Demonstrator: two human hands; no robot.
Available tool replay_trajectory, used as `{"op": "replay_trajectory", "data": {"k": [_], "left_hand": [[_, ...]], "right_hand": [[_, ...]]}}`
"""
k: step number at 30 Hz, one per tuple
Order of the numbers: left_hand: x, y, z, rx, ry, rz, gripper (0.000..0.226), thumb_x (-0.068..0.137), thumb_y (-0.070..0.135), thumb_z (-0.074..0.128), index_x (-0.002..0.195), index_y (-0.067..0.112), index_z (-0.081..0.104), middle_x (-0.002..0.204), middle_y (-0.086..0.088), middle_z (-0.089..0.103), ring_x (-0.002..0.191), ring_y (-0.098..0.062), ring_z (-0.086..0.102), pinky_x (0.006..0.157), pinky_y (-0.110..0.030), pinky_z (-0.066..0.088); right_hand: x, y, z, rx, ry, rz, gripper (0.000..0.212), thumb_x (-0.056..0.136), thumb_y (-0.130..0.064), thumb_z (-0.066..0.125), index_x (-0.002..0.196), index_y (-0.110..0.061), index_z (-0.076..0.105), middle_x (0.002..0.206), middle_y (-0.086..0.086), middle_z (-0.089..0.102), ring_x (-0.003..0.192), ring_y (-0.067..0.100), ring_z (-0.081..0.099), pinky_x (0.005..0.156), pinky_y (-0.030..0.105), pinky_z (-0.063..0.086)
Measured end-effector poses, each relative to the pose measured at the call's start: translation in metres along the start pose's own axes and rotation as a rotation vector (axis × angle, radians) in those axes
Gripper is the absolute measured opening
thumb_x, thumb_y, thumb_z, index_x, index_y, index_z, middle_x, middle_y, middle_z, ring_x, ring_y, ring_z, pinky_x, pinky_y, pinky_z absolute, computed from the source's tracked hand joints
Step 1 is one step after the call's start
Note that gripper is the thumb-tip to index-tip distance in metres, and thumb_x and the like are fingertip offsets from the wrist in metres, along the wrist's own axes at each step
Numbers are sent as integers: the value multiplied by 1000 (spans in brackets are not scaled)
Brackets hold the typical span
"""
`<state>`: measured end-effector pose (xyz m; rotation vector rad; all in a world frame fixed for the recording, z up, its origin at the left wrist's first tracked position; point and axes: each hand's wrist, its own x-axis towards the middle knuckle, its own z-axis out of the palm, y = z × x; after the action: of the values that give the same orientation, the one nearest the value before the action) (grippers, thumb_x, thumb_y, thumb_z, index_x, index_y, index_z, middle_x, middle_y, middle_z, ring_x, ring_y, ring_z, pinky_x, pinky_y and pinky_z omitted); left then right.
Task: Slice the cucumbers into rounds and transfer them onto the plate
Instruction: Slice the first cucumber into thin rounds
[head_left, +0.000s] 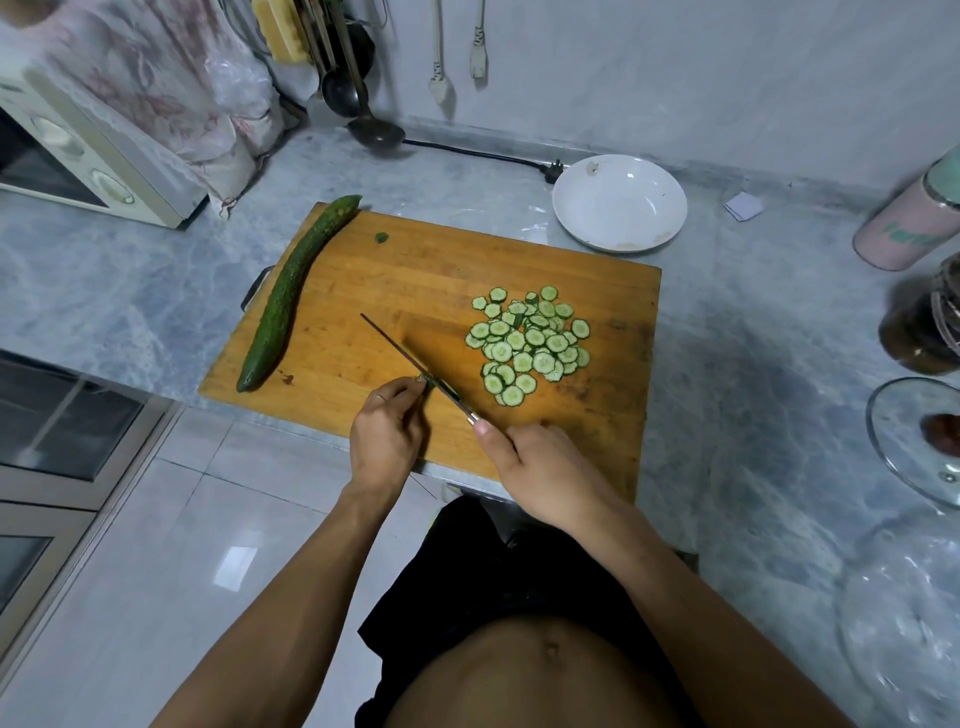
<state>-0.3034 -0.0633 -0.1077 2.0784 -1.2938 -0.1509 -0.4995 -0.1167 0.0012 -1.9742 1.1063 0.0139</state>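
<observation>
A wooden cutting board (395, 291) lies on the marble counter. A whole cucumber (291, 291) rests along the board's left edge. A pile of several cucumber rounds (530, 343) sits on its right half. My right hand (540, 467) grips the handle of a knife (410, 361), blade edge-on toward the far left. My left hand (387, 431) pinches a small cucumber end piece (429, 383) against the blade. A white plate (618, 202) stands empty beyond the board's far right corner.
A toaster oven (78, 156) stands at the far left. Ladles (374, 130) hang at the back wall, with a black cord and plug (550, 169) beside the plate. Jars (924, 322), a pink canister (909, 223) and a glass lid (919, 441) line the right side.
</observation>
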Motion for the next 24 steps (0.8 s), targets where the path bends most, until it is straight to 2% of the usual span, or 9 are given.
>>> {"op": "replay_trajectory", "data": {"k": [2,4,7,11,20,24], "left_hand": [[1,2,-1,43,-31,19,36,80,-6,59,110,10,73,114,-2,69,95,-26,64,68,-32,54],[1,4,-3,84,-51,16,42,75,-6,59,109,13,73,115,3,68,92,-23,63,63,-28,50],[3,6,-5,122,-53,11,42,74,-5,60,108,16,73,116,5,67,91,-22,61,60,-27,49],[2,7,-5,130,-59,10,41,74,-5,62,108,16,73,117,4,67,93,-23,62,61,-28,50],[3,2,0,156,-95,-47,39,82,2,63,116,20,72,124,5,65,103,-20,60,67,-27,50],[3,2,3,156,-86,-48,37,80,1,65,112,18,74,122,3,66,102,-22,60,64,-25,45]], "right_hand": [[-5,-6,-3,-20,-15,14,62,102,-59,25,71,-12,53,74,3,53,79,23,55,70,41,50],[-9,-11,-7,-28,-22,17,65,102,-58,24,80,-8,59,76,2,51,82,23,53,76,42,51],[-14,-16,-10,-42,-31,12,65,103,-55,24,84,-4,59,75,0,48,80,20,50,75,40,48],[-14,-17,-8,-47,-25,-4,61,103,-56,24,70,-11,50,74,4,51,80,22,53,72,40,48],[7,-14,0,-37,-36,1,66,102,-59,22,61,-12,46,67,6,53,66,21,55,56,34,36],[25,-16,15,-23,-19,3,66,102,-58,24,60,-13,47,65,7,52,71,29,57,60,35,39]]}}
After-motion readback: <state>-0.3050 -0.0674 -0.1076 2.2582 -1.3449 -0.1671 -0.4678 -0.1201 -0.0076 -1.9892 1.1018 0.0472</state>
